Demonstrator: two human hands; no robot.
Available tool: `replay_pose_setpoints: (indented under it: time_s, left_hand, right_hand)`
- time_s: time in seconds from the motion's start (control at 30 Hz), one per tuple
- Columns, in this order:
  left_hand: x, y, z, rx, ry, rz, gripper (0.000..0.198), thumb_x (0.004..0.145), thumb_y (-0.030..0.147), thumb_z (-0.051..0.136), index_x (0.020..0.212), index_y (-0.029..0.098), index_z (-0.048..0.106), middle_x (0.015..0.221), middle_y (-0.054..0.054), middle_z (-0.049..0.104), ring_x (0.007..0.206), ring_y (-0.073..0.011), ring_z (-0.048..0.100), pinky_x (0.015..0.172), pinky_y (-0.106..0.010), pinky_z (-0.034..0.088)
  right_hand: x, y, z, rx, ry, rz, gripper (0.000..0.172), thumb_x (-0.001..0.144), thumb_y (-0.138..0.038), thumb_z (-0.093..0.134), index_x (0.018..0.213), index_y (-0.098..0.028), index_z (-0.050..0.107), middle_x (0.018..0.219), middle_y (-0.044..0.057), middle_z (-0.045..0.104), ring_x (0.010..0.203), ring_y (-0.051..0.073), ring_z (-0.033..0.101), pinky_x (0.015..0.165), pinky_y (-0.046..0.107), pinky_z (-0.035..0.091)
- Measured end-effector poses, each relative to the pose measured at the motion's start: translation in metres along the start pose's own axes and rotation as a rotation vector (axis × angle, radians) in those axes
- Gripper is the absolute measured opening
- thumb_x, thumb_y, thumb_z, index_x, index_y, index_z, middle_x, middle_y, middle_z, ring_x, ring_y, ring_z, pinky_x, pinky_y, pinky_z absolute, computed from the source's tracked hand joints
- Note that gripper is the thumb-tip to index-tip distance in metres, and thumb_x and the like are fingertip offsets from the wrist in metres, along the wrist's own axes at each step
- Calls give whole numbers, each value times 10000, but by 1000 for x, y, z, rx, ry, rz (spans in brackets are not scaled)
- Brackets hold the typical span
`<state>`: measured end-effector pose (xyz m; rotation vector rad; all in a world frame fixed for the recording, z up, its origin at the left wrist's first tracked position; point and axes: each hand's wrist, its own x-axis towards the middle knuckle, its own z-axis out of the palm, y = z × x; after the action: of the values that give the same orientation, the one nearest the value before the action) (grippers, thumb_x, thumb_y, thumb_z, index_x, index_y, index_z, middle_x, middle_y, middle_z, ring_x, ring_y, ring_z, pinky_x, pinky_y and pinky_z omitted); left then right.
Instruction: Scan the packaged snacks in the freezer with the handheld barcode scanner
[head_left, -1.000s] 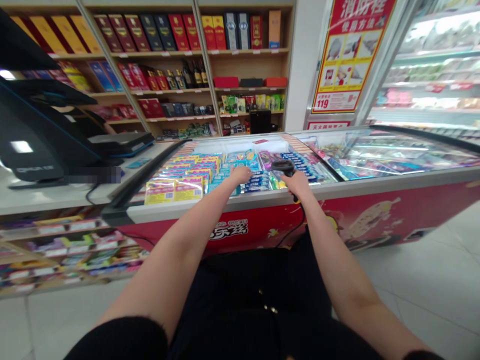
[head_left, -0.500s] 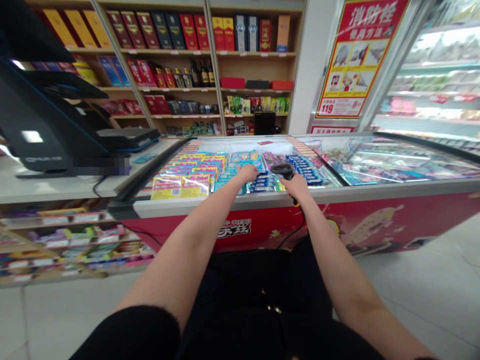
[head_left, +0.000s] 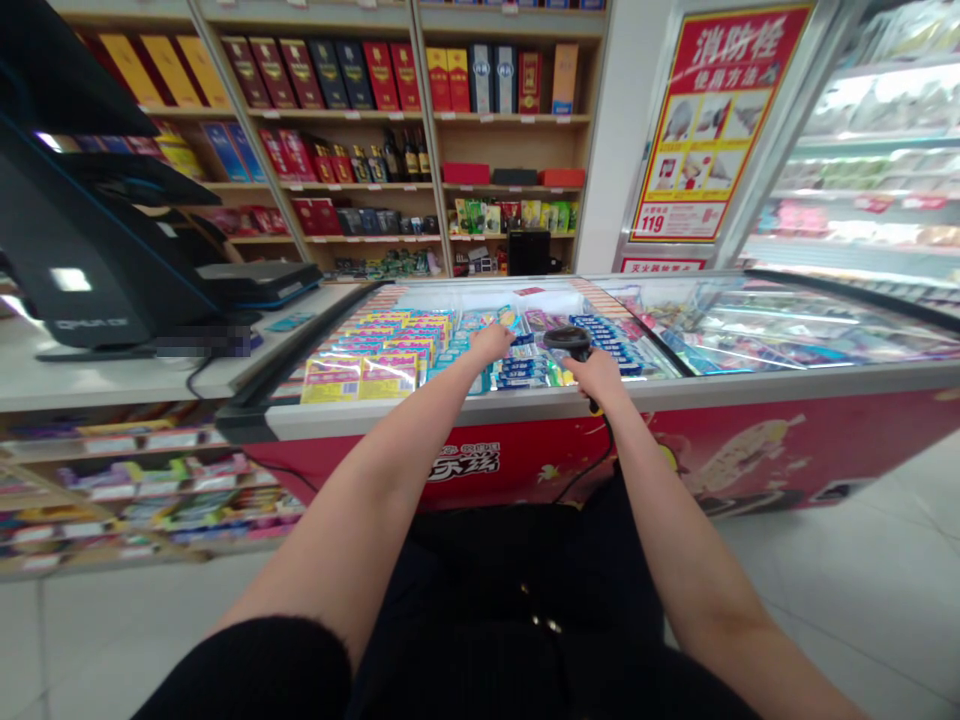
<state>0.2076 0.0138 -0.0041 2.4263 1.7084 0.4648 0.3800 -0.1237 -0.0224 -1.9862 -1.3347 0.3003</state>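
My left hand [head_left: 491,344] is closed, its fingertips on the end of a dark blue ice cream packet [head_left: 522,340] just above the freezer's contents. The packet is small in view and partly hidden by the fingers. In my right hand [head_left: 598,376] is a black handheld barcode scanner [head_left: 568,340], its head pointing left toward that packet and its cord hanging down over the freezer front. Below and between the hands lies a stack of blue-and-white packets [head_left: 523,373]. Yellow-and-pink packets [head_left: 388,376] fill the freezer's left part.
The chest freezer [head_left: 555,402] spans the view, with a glass lid [head_left: 795,318] over its right side. At left, a checkout machine [head_left: 97,250] stands on a white counter [head_left: 150,378]. Shelves of boxes [head_left: 322,75] rise behind. A red fire-hydrant poster [head_left: 720,120] hangs at right.
My left hand has risen slightly, lifting the blue packet a little off the stack. The scanner stays in my right hand, almost in place. The view has tilted slightly.
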Motion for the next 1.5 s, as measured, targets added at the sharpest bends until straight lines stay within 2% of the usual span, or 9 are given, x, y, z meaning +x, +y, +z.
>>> replay_pose_setpoints:
  time_s: [0.3,0.43,0.53,0.63,0.77,1.03,1.2,1.33,1.5]
  left_hand:
    - [-1,6,-2,-3,-16,-4,310,953,289,434,922,183,723,984,-93,740,1030,-248,667,921,-347,459]
    - [2,9,1,7,-22,2,282,940,266,456,879,184,719,1007,-81,743,1029,-239,663,909,-324,459]
    - [6,16,4,-7,-16,12,281,947,298,477,928,195,737,1089,-82,741,1070,-251,655,918,-323,463]
    - [11,29,11,-50,-12,57,299,962,312,478,1012,188,746,1130,-87,738,1084,-241,655,905,-294,473]
    - [16,55,24,-104,-6,155,310,970,271,474,1025,152,755,1094,-91,750,1031,-210,672,889,-250,481]
    - [40,110,61,-127,-4,236,311,972,261,501,1138,168,748,1200,-91,730,1137,-220,653,975,-269,469]
    - [56,139,73,-106,16,251,312,982,288,487,1126,190,747,1206,-81,728,1149,-222,650,986,-285,469]
    - [60,154,79,-66,7,223,306,976,306,494,1126,212,743,1203,-77,729,1154,-227,645,973,-305,478]
    - [60,159,87,-39,43,188,318,947,338,540,1156,194,731,1218,-119,711,1161,-267,637,953,-341,492]
  right_hand:
    - [1,2,-3,-9,-6,23,303,871,-388,604,914,-112,722,654,104,697,651,229,710,599,255,511]
    - [4,7,-2,12,1,40,320,867,-393,616,971,-109,718,666,102,702,636,227,708,591,260,511]
    - [8,15,-3,32,15,51,339,867,-407,623,991,-106,714,662,105,697,604,224,698,578,264,507]
    - [11,27,-8,65,35,73,328,859,-404,631,977,-108,712,630,88,681,537,205,667,547,259,495]
    - [16,50,-23,150,81,124,311,847,-390,637,986,-120,701,597,54,661,448,179,613,479,252,471]
    - [21,92,-59,318,191,219,220,833,-339,654,934,-145,678,540,14,604,424,164,571,443,253,475]
    - [20,105,-70,399,228,236,162,824,-302,671,904,-163,646,560,-5,589,394,132,527,405,239,459]
    - [22,116,-69,405,233,232,154,826,-309,676,857,-168,625,548,-6,578,396,132,533,395,232,453]
    - [20,120,-66,389,220,243,149,836,-308,671,857,-170,617,508,-18,552,384,137,532,392,231,442]
